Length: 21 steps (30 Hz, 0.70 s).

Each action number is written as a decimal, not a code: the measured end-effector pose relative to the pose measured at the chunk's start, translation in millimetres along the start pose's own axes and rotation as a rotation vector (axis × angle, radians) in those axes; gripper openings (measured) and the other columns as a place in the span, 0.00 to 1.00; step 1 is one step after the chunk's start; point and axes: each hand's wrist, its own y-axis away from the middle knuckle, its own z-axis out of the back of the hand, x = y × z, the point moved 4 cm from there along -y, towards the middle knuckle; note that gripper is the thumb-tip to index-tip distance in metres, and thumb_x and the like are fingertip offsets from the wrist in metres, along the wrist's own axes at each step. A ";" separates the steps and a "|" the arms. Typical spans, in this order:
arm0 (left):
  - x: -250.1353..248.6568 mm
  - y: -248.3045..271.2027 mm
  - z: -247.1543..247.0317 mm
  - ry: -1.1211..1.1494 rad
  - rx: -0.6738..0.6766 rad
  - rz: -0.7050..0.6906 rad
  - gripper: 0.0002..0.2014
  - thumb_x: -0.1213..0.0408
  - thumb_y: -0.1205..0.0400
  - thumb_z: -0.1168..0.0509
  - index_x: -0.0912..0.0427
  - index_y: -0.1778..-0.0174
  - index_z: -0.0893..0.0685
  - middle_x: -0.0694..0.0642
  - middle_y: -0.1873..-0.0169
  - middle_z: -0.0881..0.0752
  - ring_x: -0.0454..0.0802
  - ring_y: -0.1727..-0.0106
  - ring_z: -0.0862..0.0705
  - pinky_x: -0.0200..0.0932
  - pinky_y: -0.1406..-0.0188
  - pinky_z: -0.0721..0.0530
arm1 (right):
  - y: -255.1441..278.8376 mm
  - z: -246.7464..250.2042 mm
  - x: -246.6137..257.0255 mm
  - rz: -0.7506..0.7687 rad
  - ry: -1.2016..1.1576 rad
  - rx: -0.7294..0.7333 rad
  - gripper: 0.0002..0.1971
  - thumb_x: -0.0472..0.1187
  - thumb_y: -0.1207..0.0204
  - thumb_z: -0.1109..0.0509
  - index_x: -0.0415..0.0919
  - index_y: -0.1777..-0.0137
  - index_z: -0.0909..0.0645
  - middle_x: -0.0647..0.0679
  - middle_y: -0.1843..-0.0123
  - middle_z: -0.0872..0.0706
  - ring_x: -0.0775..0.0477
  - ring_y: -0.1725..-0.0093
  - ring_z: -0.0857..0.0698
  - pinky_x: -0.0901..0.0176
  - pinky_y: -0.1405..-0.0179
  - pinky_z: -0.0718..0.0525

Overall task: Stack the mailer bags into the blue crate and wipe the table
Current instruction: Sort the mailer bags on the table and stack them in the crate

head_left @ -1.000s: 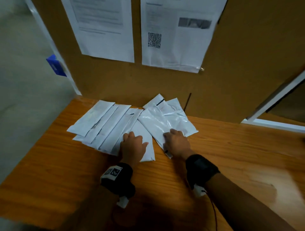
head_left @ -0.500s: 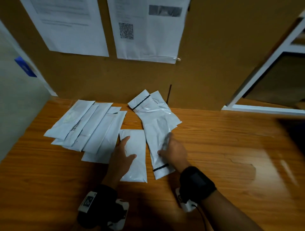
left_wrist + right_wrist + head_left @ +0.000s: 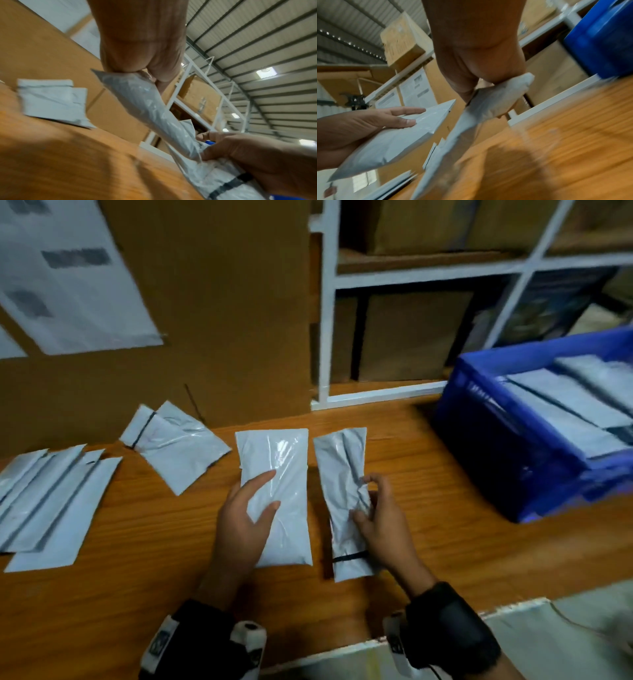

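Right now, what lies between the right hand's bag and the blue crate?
Head view: only bare wooden table between the right hand's bag and the blue crate.

Two grey mailer bags (image 3: 277,491) (image 3: 344,494) held above the table, others fanned left (image 3: 51,501), more stacked in the blue crate (image 3: 507,446).

I get a dim, warm picture; ceiling lights (image 3: 266,72) glare overhead. Motion blur smears the table (image 3: 573,135) in my right wrist view. Far edges bend and soften.
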 end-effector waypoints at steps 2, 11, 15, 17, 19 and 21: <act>-41.5 0.4 -42.7 0.033 0.021 -0.022 0.18 0.69 0.19 0.30 0.51 0.33 0.17 0.51 0.31 0.18 0.45 0.29 0.23 0.32 0.29 0.31 | 13.7 53.9 -11.1 0.039 -0.037 -0.102 0.29 0.33 0.23 0.29 0.57 0.28 0.35 0.42 0.60 0.15 0.51 0.69 0.18 0.52 0.71 0.18; -192.8 18.6 -209.0 0.249 0.191 -0.098 0.17 0.67 0.14 0.38 0.49 0.30 0.20 0.46 0.29 0.22 0.38 0.29 0.26 0.32 0.35 0.26 | 73.3 256.6 -51.4 0.037 -0.062 -0.518 0.32 0.43 0.24 0.26 0.59 0.23 0.35 0.57 0.33 0.20 0.58 0.42 0.16 0.55 0.44 0.14; -240.4 15.0 -263.1 0.293 0.302 -0.246 0.20 0.70 0.15 0.37 0.46 0.30 0.23 0.47 0.30 0.22 0.44 0.30 0.22 0.36 0.42 0.18 | 86.9 320.3 -70.7 0.006 0.012 -0.641 0.33 0.44 0.23 0.24 0.63 0.24 0.37 0.54 0.36 0.17 0.58 0.42 0.15 0.73 0.49 0.17; -259.7 6.5 -284.3 0.265 0.333 -0.303 0.22 0.69 0.16 0.35 0.47 0.27 0.24 0.46 0.32 0.23 0.44 0.33 0.21 0.41 0.45 0.15 | 87.3 348.5 -81.0 0.007 -0.001 -0.680 0.33 0.45 0.23 0.24 0.63 0.23 0.37 0.51 0.32 0.17 0.56 0.38 0.15 0.68 0.44 0.15; -277.4 -9.7 -304.5 0.199 0.391 -0.314 0.24 0.66 0.16 0.35 0.48 0.24 0.26 0.46 0.33 0.25 0.44 0.35 0.22 0.42 0.46 0.15 | 83.2 377.4 -90.6 0.017 0.003 -0.722 0.34 0.44 0.23 0.24 0.63 0.22 0.37 0.48 0.30 0.18 0.53 0.36 0.16 0.63 0.42 0.14; -293.9 -31.6 -322.4 0.080 0.488 -0.296 0.27 0.62 0.16 0.34 0.47 0.20 0.29 0.49 0.30 0.25 0.48 0.32 0.23 0.47 0.41 0.17 | 74.8 406.6 -99.6 0.021 0.034 -0.773 0.34 0.43 0.24 0.23 0.63 0.23 0.36 0.48 0.35 0.16 0.53 0.41 0.14 0.69 0.49 0.15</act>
